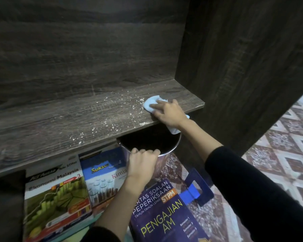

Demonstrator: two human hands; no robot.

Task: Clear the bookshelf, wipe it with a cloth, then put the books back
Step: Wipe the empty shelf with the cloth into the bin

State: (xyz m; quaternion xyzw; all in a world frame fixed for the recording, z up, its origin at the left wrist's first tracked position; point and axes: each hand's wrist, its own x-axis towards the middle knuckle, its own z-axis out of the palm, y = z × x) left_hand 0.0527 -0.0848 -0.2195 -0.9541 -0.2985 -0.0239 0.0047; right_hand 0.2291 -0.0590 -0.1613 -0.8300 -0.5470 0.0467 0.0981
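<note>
Bookshelf (77, 119) under crumbs, right hand (170, 114) flat on blue cloth (150, 103), left hand (142, 163) with grip curled over metal bin (173, 147) rim.

View: a single head-worn wide-angle camera (its lens bowed the front edge of the dark wooden shelf (77, 119)).
Position: above and just in front of that shelf.
Facing: forward and down, onto the shelf board and the back panel (86, 49).
Nearness: within arm's reach; the right hand (170, 114) lay on the board, and the left hand (142, 165) gripped the rim of a metal bin (175, 147) beneath it.
Lower frame: books (56, 198) lying below the shelf, seen almost from overhead.
Right edge: the shelf's side panel (243, 67) and patterned floor (287, 163).
</note>
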